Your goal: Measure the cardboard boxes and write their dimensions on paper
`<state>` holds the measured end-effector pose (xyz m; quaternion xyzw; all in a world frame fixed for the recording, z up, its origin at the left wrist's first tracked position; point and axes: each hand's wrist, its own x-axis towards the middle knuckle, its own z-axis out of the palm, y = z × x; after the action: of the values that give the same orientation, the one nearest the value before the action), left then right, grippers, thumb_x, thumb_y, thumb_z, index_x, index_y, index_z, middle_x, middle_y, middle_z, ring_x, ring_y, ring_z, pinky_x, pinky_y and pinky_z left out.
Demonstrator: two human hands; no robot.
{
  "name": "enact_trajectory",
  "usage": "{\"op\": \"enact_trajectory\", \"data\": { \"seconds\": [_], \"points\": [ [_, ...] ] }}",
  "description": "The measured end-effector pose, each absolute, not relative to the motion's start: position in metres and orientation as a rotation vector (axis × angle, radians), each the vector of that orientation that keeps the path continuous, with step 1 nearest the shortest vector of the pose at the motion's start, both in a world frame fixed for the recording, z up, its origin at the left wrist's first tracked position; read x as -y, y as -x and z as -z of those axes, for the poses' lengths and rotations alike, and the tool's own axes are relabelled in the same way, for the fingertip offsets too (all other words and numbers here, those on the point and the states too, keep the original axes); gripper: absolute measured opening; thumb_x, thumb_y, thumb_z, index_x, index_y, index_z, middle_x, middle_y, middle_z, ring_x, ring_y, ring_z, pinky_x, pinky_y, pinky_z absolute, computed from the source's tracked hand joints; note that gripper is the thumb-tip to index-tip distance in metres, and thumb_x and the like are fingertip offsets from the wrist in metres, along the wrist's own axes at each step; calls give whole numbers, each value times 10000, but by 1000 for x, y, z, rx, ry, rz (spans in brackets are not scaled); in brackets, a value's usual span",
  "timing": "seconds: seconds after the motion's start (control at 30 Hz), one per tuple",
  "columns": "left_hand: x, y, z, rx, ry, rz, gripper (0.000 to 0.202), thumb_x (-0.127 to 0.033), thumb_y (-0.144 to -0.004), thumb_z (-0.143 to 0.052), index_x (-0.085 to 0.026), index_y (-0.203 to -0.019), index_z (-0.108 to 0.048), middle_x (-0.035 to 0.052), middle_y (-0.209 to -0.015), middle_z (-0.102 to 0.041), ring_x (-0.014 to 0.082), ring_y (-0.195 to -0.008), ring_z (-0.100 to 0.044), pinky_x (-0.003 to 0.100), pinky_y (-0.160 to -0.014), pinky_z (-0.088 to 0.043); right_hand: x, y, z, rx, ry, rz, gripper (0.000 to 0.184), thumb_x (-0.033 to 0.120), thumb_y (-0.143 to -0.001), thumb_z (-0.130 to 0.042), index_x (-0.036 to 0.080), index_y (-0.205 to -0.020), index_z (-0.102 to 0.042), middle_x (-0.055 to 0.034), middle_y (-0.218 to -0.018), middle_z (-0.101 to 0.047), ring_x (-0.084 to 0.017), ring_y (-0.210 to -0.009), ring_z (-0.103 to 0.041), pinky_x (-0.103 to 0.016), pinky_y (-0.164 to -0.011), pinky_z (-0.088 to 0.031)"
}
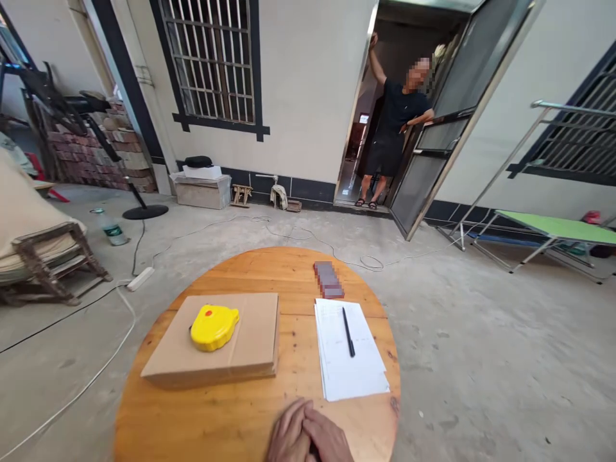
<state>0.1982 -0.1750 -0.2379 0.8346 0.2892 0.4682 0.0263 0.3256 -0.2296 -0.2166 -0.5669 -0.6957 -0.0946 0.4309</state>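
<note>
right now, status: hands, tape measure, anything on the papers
Left hand and right hand touching. Yellow tape measure on cardboard box. Black pen on papers.

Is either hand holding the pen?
No: the pen lies on the paper, apart from the left hand and right hand, which touch each other.

So on my feed I've got both hands together, low down, just right of centre at the bottom of the view. My left hand (289,436) is back-up, fingers (291,414) lined up side by side and slanting up and to the right. My right hand (331,436) leans in from the other side, fingers angled up-left, and the two touch around the fingertips, kinda like a little roof. There's a dark gap between them lower down. Palms are hidden, and the bottom edge crops me around the wrists.
</note>
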Motion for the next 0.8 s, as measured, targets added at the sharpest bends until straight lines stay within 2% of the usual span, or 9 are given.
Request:
{"op": "enact_trajectory", "data": {
  "seconds": [0.07, 0.13, 0.27, 0.43, 0.53, 0.6, 0.7, 0.77, 0.8],
  "points": [
    [178, -191, 223, -827, -2578, -1339, 466, -182, -829, -443, -165, -1255, -632, 140, -1106, -729, 277, -1044, -694, 391, -818, -604, 239, -322, 218, 1694, 1388, 255, 416, 423, -989, -429, 313, -1367, -562, -74, -1070, -788, -246, -907, -773, -319, -700, -652],
    [182, -187, 207, -824, -2538, -1265, 502, -156, -801, -437, -141, -1270, -617, 154, -1129, -713, 282, -1077, -674, 418, -854, -595, 245, -319, 215, 1692, 1399, 197, 400, 390, -997, -431, 273, -1356, -564, -105, -1134, -766, -261, -976, -757, -348, -761, -647],
    [192, -188, 183, -918, -2404, -1113, 500, -126, -769, -456, -142, -1234, -640, 142, -1174, -696, 278, -1131, -639, 445, -929, -571, 253, -315, 196, 1719, 1485, 1, 405, 309, -975, -498, 286, -1377, -545, -100, -1279, -700, -287, -1125, -697, -411, -876, -622],
    [200, -183, 166, -993, -2352, -1048, 487, -92, -744, -488, -162, -1194, -661, 113, -1201, -695, 252, -1157, -618, 412, -983, -551, 255, -314, 184, 1763, 1477, -27, 424, 288, -970, -510, 293, -1394, -524, -96, -1268, -706, -282, -1097, -710, -419, -853, -634],
    [201, -158, 158, -968, -2332, -1084, 341, -75, -785, -493, -213, -1020, -696, 63, -1100, -723, 215, -1068, -649, 362, -941, -566, 255, -315, 188, 1789, 1455, -52, 393, 315, -964, -531, 300, -1356, -556, -89, -1227, -727, -283, -1049, -730, -413, -814, -647],
    [198, -129, 155, -1061, -2269, -1211, 269, -68, -839, -475, -220, -918, -682, 48, -1029, -720, 181, -994, -665, 308, -887, -572, 257, -316, 189, 1767, 1495, -125, 392, 312, -951, -563, 301, -1343, -569, -88, -1253, -715, -291, -1081, -715, -424, -850, -637],
    [185, -77, 152, -1444, -2051, -1459, 210, -160, -906, -522, -223, -1034, -676, 59, -1057, -690, 178, -992, -662, 289, -872, -560, 252, -317, 181, 1690, 1573, -308, 402, 305, -951, -567, 297, -1353, -565, -85, -1339, -663, -296, -1200, -650, -446, -958, -591],
    [167, -48, 148, -1695, -1759, -1547, 210, -294, -921, -566, -219, -1092, -663, 72, -1110, -664, 217, -1065, -637, 349, -951, -530, 241, -314, 166, 1600, 1617, -476, 421, 339, -963, -544, 284, -1381, -546, -88, -1409, -609, -299, -1280, -589, -463, -1024, -546],
    [156, -38, 146, -1759, -1588, -1564, 288, -363, -920, -576, -216, -1159, -641, 84, -1173, -647, 235, -1107, -621, 372, -976, -516, 232, -311, 158, 1533, 1641, -576, 446, 365, -968, -532, 270, -1403, -525, -97, -1449, -572, -304, -1315, -554, -480, -1057, -514]
  ]
}}
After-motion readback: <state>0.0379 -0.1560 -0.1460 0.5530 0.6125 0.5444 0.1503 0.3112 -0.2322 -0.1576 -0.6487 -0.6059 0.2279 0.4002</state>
